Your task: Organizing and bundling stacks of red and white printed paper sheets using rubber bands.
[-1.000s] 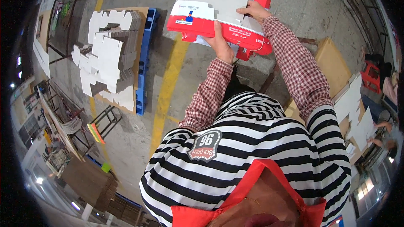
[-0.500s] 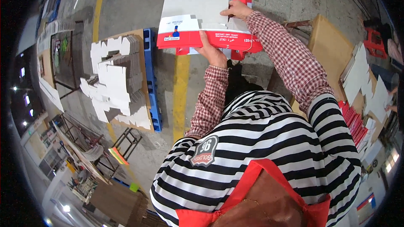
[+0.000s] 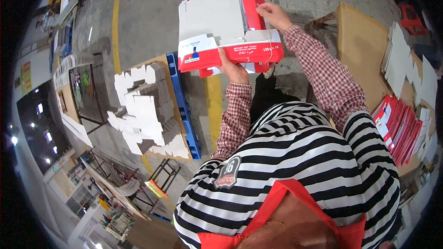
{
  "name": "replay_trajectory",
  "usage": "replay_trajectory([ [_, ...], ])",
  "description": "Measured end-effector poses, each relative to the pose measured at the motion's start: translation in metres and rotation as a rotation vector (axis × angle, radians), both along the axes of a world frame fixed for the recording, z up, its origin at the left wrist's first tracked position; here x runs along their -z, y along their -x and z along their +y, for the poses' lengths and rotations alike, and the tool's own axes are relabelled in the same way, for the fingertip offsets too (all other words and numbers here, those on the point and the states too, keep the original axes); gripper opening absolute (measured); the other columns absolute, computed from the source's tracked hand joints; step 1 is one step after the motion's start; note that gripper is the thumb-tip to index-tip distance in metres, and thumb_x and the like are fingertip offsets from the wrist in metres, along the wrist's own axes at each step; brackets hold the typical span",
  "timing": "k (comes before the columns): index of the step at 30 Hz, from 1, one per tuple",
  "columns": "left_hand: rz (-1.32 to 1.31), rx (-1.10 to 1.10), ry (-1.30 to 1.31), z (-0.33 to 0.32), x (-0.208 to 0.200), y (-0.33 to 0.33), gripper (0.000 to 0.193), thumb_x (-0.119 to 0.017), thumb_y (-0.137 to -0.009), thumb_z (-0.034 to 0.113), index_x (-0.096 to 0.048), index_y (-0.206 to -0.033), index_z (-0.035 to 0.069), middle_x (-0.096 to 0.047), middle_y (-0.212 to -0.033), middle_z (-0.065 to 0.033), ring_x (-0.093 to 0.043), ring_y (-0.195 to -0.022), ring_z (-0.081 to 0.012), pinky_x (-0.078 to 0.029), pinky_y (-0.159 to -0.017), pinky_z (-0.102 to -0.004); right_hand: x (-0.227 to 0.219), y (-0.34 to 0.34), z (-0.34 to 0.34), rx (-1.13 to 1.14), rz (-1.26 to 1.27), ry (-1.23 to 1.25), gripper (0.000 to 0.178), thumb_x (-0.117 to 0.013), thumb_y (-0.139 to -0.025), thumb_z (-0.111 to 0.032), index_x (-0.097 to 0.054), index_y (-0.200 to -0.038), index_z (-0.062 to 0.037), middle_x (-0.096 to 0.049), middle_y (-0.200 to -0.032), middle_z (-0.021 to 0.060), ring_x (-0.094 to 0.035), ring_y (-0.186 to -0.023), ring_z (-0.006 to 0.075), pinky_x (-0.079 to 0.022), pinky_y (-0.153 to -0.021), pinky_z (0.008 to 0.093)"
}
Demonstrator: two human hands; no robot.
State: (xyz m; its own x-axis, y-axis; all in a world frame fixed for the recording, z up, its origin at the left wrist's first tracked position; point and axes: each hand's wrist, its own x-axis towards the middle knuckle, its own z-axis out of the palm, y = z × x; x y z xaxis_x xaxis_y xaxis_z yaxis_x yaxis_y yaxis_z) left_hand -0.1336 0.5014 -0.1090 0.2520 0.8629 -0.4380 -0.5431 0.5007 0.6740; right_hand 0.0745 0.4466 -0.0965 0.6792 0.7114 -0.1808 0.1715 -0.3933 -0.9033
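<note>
A stack of flattened cardboard cartons [image 3: 212, 16], grey-white inside with red and white printed faces, is held out in front of me. My left hand [image 3: 234, 70] grips its near edge, thumb on top and fingers underneath. At the stack's far right, my right hand [image 3: 276, 17] has its fingers curled together by the red flap [image 3: 249, 7]. Whatever those fingers hold is hidden. A thin pale string [image 3: 271, 55] hangs over the stack's near right corner.
On the left, stacked white carton blanks [image 3: 143, 110] lie on a board over a blue pallet [image 3: 184, 106]. To the right stand a brown cardboard-topped surface [image 3: 360, 46] and a row of red cartons [image 3: 401, 127]. A red stool [image 3: 412, 20] is at the far right.
My right hand has moved right, off the grey-white panel to the red edge. A dark thing under its fingers no longer shows. My left hand keeps its grip.
</note>
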Motion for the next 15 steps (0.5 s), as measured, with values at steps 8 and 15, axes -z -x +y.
replay_trajectory([
  [8, -0.014, 0.183, -0.041, -0.001, -0.007, 0.003, 0.046, -0.052, -0.087, 0.037, -0.044, -0.117, 0.003, -0.057, -0.106, -0.01, -0.058, -0.095, -0.0197, -0.051, -0.078, -0.0322, 0.019, 0.032, -0.057, -0.244, 0.114, 0.141, 0.065, -0.037, -0.09, -0.049, -0.038, -0.128, 0.0035, -0.037, -0.134, 0.0183, -0.031, -0.127, 0.0258, -0.021, -0.106, 0.0324],
  [15, 0.015, 0.135, 0.003, 0.001, -0.008, 0.005, 0.044, -0.047, -0.087, 0.042, -0.049, -0.111, 0.005, -0.058, -0.106, -0.01, -0.058, -0.094, -0.0224, -0.05, -0.08, -0.037, 0.012, 0.035, -0.044, -0.192, 0.157, 0.124, 0.067, -0.037, -0.087, -0.055, -0.043, -0.127, -0.001, -0.036, -0.134, 0.0206, -0.032, -0.126, 0.0287, -0.023, -0.105, 0.0343],
])
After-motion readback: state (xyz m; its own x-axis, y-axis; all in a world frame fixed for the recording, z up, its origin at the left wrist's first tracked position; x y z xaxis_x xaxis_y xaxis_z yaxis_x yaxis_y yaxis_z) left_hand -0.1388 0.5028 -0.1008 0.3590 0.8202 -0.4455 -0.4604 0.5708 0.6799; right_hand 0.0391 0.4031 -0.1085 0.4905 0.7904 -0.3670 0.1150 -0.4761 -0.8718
